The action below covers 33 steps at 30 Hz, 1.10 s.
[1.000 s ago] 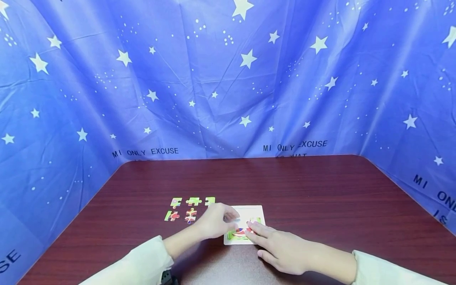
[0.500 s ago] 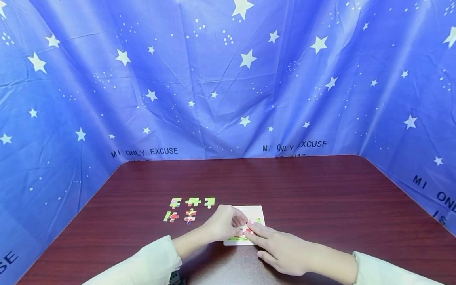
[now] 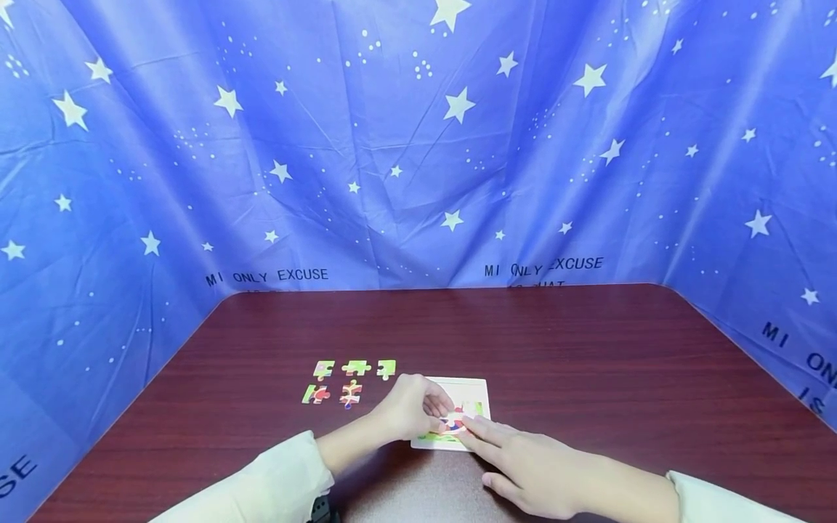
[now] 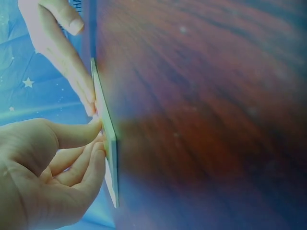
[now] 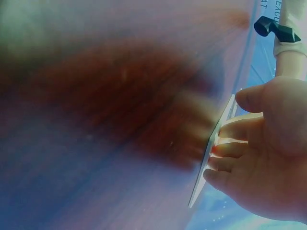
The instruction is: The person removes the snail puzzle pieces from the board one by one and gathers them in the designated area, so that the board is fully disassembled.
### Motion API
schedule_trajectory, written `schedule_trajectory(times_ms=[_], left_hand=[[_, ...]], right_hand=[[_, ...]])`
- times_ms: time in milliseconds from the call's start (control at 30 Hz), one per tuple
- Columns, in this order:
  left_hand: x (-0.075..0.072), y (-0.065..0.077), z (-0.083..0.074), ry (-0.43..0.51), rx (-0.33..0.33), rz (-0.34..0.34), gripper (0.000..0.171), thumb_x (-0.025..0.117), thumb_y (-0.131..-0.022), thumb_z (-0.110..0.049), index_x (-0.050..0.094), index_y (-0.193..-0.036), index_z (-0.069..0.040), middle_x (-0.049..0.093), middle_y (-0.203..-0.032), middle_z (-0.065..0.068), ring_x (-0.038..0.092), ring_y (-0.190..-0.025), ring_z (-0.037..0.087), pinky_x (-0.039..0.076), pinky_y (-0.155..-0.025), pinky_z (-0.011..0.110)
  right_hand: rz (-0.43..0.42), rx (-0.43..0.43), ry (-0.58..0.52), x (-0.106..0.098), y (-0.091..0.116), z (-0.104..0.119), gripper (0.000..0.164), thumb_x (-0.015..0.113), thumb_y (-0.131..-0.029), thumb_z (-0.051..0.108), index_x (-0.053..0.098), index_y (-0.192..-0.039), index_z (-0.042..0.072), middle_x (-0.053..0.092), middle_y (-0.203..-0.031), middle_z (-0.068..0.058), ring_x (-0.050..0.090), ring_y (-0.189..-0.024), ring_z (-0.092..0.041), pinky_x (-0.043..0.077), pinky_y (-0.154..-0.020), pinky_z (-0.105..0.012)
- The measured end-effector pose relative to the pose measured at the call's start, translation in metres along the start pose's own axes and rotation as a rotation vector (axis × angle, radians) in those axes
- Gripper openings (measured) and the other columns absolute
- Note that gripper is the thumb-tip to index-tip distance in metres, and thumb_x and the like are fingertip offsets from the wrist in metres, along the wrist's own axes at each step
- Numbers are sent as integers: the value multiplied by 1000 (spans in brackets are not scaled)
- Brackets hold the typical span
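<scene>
A small white-bordered puzzle board (image 3: 451, 385) lies flat on the table, with green, red and blue picture pieces in its near and right parts. My left hand (image 3: 408, 410) reaches over its left side, thumb and fingers curled in a pinch around a red, white and blue puzzle piece (image 3: 453, 420) at the board's face. In the left wrist view, the fingertips of that hand meet the board (image 4: 111, 143); the piece is mostly hidden there. My right hand (image 3: 539, 461) comes from the right with fairly straight fingers, their tips resting on the board's pieces.
Several loose puzzle pieces (image 3: 356, 368) lie in two rows to the left of and beyond the board. The dark red-brown table (image 3: 588, 356) extends around them. A blue star-patterned curtain (image 3: 392, 145) hangs behind and along both sides.
My left hand has moved right over the board, bringing its fingertips close to my right hand's. My right fingers have shifted slightly right and nearer me, uncovering more of the red and blue picture.
</scene>
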<state>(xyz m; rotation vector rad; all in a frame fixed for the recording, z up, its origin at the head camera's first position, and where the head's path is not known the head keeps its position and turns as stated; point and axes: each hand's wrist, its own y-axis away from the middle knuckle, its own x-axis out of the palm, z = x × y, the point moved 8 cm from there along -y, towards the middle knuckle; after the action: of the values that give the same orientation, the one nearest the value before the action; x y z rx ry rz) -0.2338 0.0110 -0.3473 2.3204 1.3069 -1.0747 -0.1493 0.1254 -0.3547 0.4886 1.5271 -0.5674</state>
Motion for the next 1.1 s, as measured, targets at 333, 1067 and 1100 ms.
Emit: schedule_trajectory(times_ms=[333,1067,1100], left_hand=[[3,-8,-11,-154,-10,-7,14,74,-75,0,74,-89,-2,72,-72,4,54,-62,0,44,-57,13],[12,-23,0,225,-138,-50,11,70,-76,8,61,-78,2,64,-63,8,63,-52,14,51,-48,19],[12,-23,2,245,-148,-56,11,70,-76,8,61,-77,1,64,-63,8,63,-52,13,51,-49,20]], right_hand=[[-21,-36,-14,1,10,0,50,39,-103,37,39,-147,13,42,-152,-7,45,-137,-21,49,-100,-35],[34,-36,-64,0,6,-1,50,38,-103,36,39,-146,11,42,-152,-9,44,-138,-22,47,-103,-36],[33,-36,-61,0,6,-1,50,38,-103,36,39,-147,11,42,-152,-9,44,-138,-22,47,-103,-36]])
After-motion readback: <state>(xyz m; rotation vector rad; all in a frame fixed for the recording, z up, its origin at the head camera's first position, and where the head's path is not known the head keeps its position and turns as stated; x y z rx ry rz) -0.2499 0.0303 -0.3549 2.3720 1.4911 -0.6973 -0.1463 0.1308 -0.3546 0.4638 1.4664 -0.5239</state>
